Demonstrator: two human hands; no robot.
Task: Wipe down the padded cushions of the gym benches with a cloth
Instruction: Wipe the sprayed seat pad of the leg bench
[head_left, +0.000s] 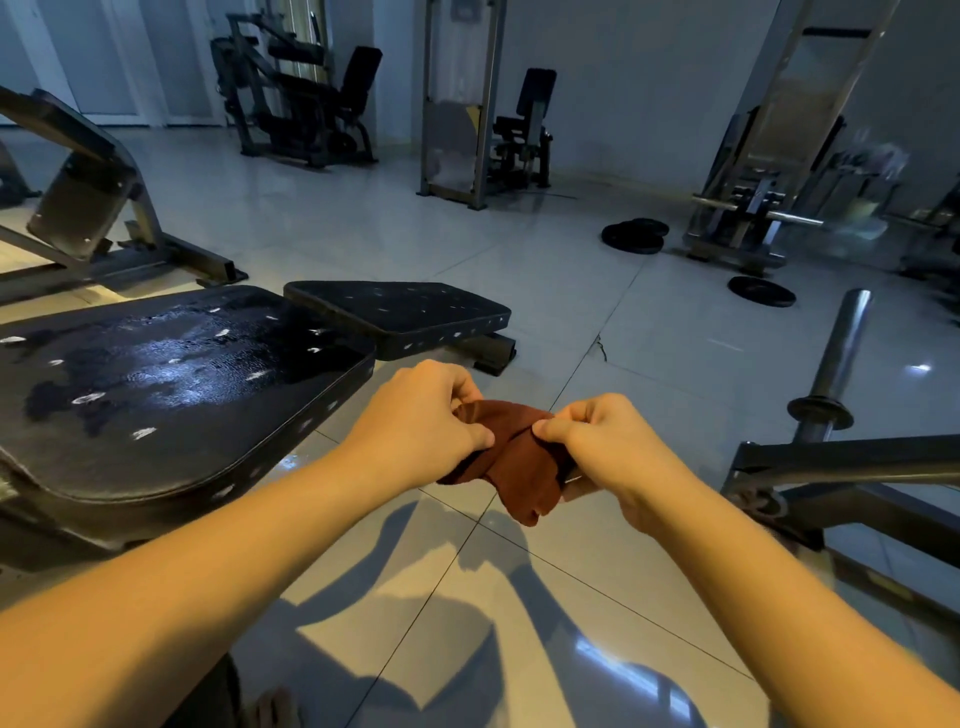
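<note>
Hands: 2, both in view, forearms bare.
- Left hand (423, 421): fingers curled tight, thumb pressed against the forefinger, pinching the left end of the cloth (522, 465). No gap shows in the grip.
- Right hand (610, 449): same posture, fingers curled under, with the thumb tip and forefinger nipping the cloth's right end. The two thumbs sit near each other but apart.

Cloth: 1, rust-brown and bunched. It spans between the hands, and a folded lobe hangs at 6 o'clock below them. It is held in the air over the tile floor (545, 322) and touches no pad.

Bench pads: 2, black, on the near bench.
- Large pad (171, 384), at 9 o'clock of the hands and just beside the left wrist. It has a glossy patch with dark blotches and scattered white flecks.
- Small pad (400, 312), at 11 o'clock, set just past the large pad's far end with a narrow gap between them. It is flecked too.

Other items:
- Seated machines at the far wall: 2, one at 11 o'clock (306, 98) and one at 12 o'clock (519, 130).
- Floor plates: a stack (634, 236) at 1 o'clock, whose count I cannot tell, and 1 single plate (761, 291) near it.
- Chrome post (841, 353): 1, at 2 o'clock, tilted on a dark frame.
- Angled frame (78, 197): 1, at 10 o'clock, beyond the large pad.
</note>
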